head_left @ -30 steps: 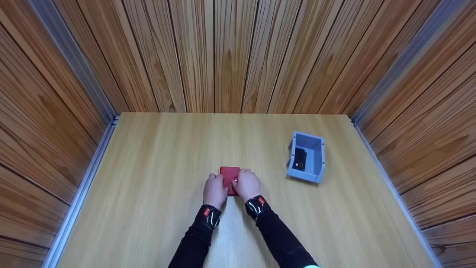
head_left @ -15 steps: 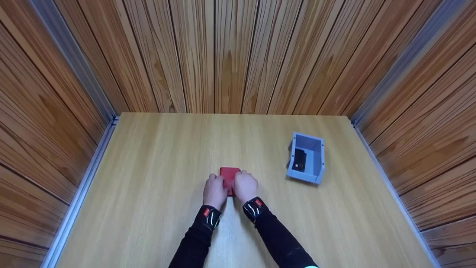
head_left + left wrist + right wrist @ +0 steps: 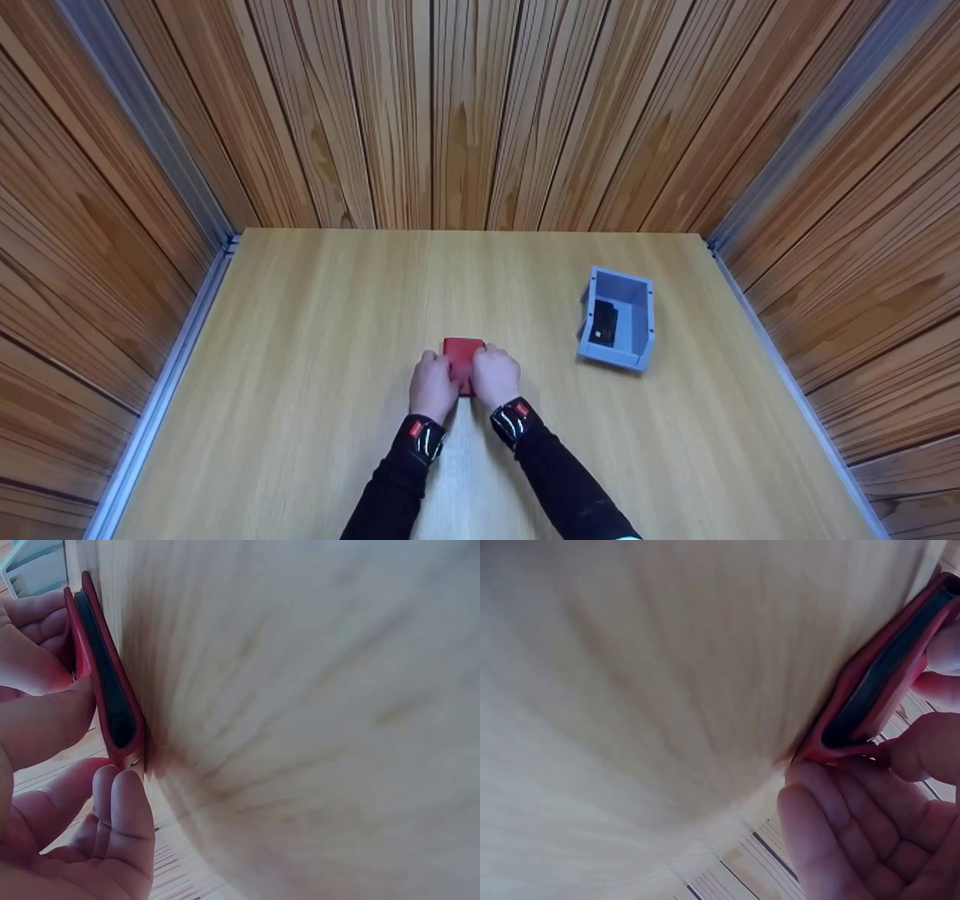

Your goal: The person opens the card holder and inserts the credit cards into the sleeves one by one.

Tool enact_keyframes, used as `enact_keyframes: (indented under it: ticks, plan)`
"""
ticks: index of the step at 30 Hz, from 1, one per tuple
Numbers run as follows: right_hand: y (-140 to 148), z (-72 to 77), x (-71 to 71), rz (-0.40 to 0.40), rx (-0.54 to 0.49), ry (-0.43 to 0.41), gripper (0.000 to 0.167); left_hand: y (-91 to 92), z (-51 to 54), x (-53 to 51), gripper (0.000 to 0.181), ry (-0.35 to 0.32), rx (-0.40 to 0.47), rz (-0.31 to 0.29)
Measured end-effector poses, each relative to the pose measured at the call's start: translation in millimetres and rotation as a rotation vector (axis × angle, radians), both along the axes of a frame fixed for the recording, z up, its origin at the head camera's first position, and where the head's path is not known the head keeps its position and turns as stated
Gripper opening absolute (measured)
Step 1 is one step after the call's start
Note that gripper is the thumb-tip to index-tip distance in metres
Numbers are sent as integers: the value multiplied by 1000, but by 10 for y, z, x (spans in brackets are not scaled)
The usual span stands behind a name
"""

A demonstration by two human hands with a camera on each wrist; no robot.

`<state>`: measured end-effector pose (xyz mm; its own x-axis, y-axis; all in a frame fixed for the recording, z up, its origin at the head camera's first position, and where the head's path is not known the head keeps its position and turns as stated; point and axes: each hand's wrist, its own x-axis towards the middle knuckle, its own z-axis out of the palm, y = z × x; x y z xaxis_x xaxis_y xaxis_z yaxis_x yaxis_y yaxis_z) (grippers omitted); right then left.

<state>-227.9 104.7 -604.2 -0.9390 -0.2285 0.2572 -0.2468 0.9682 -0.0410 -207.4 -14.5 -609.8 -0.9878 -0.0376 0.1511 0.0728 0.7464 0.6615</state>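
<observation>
A small red wallet [image 3: 463,351] lies flat on the tabletop between the two hands. Both wrist views show its folded red covers with a dark inside, as in the left wrist view of the wallet [image 3: 84,645]. The left hand [image 3: 433,384] grips its left side, thumb on top and fingers at the edge. On the opposite side, the right hand [image 3: 495,377] pinches the wallet's edge; in the right wrist view the right hand [image 3: 862,821] has its thumb against a raised lip there. The hands cover much of the wallet's near half.
A grey-blue bin [image 3: 611,355] stands on the wooden table [image 3: 337,300] to the right, with a black object [image 3: 604,322] of unclear kind inside. Wood-panelled walls [image 3: 461,112] enclose the back and sides, with metal rails [image 3: 161,397] along the table's sides.
The right hand has shifted slightly left, and its thumb now hides a small shiny spot on the wallet seen one second ago. The left hand and the wallet have stayed in place.
</observation>
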Motion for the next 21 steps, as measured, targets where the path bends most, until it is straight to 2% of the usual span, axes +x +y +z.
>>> enact_keyframes:
  ticks: [7, 11, 17, 21]
  plan:
    - [33, 0, -6, 16, -62, 8, 10, 6, 18, -3, 17, -35, 11, 2]
    - [48, -7, -10, 20, -83, 22, 10, 8, 8, 4, 14, -18, 9, 4]
    - [80, -24, -17, 47, -104, 96, 13, 6, 6, 27, 15, 39, 6, 3]
    - [115, -52, -31, 52, -134, 107, 12, 5, 6, 36, 15, 54, -6, -2]
